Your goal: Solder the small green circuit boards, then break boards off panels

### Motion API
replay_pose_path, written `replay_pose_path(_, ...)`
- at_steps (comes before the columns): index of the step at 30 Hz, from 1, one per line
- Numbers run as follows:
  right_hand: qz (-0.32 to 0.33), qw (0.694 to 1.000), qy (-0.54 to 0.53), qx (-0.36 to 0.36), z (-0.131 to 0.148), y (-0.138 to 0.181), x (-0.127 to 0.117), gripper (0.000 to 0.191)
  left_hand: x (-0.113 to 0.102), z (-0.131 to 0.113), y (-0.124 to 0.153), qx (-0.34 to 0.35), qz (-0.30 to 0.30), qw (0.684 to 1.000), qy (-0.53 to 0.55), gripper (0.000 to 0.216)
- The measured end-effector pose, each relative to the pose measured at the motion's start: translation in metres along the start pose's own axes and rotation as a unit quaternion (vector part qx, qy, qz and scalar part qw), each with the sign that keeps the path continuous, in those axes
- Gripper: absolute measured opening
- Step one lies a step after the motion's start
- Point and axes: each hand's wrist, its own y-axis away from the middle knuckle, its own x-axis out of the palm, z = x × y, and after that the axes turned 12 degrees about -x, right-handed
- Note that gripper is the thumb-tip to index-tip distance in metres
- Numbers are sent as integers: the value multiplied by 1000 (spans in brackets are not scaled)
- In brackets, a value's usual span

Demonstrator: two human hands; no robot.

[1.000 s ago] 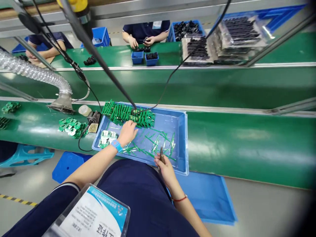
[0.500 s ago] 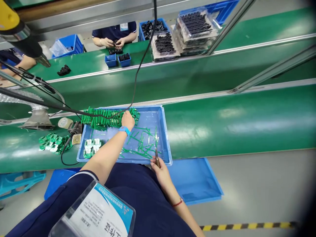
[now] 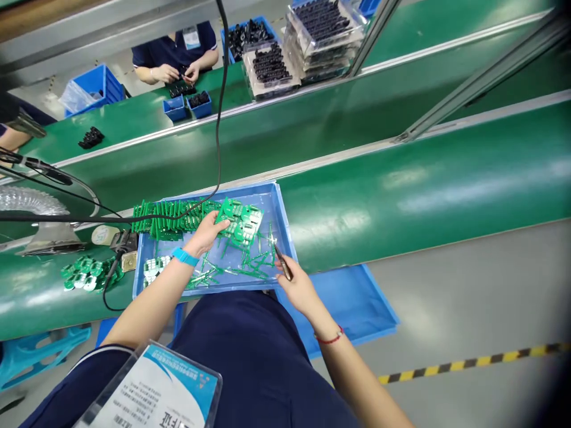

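My left hand, a blue band on its wrist, grips a green circuit board panel by its left edge, thumb on top. The panel is held tilted over the blue tray. In my right hand is a pair of slim pliers, dark-handled, with metal tips pointing away from me at the tray's right side. Beside my left hand, a row of green panels stands on edge along the tray's far side. Thin green strips lie scattered in the tray. Several board pieces sit at its near left.
Small green boards lie heaped left of the tray, near a fume hood. A black cable hangs across the view. Another blue tray is below the bench. Across the line, a co-worker's hands handle black parts.
My left hand has lifted a panel from the row and brought it toward the tray's middle. My right hand still holds the pliers, now angled toward the panel. The view has shifted right.
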Motion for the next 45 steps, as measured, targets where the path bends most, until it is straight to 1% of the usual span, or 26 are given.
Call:
replay_pose_path(2, 29, 999, 8, -22, 11, -3, -3, 49, -6, -4, 21, 9, 40, 999, 29, 39)
replay_pose_path(4, 55, 997, 15, -44, 22, -4, -3, 51, -13, -9, 37, 14, 72, 995, 70, 43)
replay_pose_path(6, 79, 995, 21, -63, 32, -5, -1, 51, -18, -14, 47, 20, 97, 989, 114, 44)
replay_pose_path(9, 109, 990, 32, -87, 45, -2, 3, 42, -25, -17, 56, 17, 121, 978, 167, 47)
replay_pose_path(11, 126, 986, 35, -104, 52, 2, 7, 34, -27, -16, 61, -4, 150, 967, 207, 51)
replay_pose_path(13, 154, 980, 28, -120, 57, 5, 10, 31, -27, -12, 67, -50, 203, 946, 247, 54)
replay_pose_path(15, 181, 975, 21, -131, 60, 8, 13, 32, -25, -6, 72, -99, 238, 924, 282, 55)
replay_pose_path(16, 184, 974, 24, -133, 60, 8, 14, 34, -25, -3, 73, -114, 239, 917, 299, 55)
replay_pose_path(18, 166, 976, 47, -129, 56, 5, 15, 36, -27, 2, 74, -117, 214, 912, 329, 52)
replay_pose_path(21, 125, 979, 118, -111, 47, -5, 14, 38, -38, 6, 71, -89, 174, 920, 339, 50)
replay_pose_path(23, 117, 974, 162, -103, 44, -11, 12, 45, -45, 7, 70, -72, 162, 928, 329, 51)
replay_pose_path(26, 134, 968, 187, -102, 49, -15, 12, 57, -52, 7, 70, -56, 155, 937, 309, 56)
replay_pose_path(30, 204, 957, 166, -124, 64, -13, 16, 65, -53, 7, 74, -47, 166, 942, 289, 66)
replay_pose_path(32, 223, 954, 149, -134, 69, -12, 19, 60, -54, 8, 76, -44, 175, 940, 291, 68)
replay_pose_path(35, 226, 961, 91, -130, 74, -9, 25, 40, -56, 10, 81, -57, 183, 931, 309, 65)
replay_pose_path(37, 244, 960, 46, -132, 78, -7, 28, 31, -54, 14, 85, -90, 202, 918, 328, 58)
replay_pose_path(40, 285, 950, 18, -126, 78, -9, 32, 31, -46, 22, 90, -141, 223, 892, 368, 45)
replay_pose_path(42, 286, 953, 30, -98, 69, -14, 32, 33, -43, 27, 91, -143, 205, 887, 389, 36)
replay_pose_path(45, 244, 965, 79, -57, 42, -26, 29, 27, -44, 33, 88, -127, 165, 890, 405, 24)
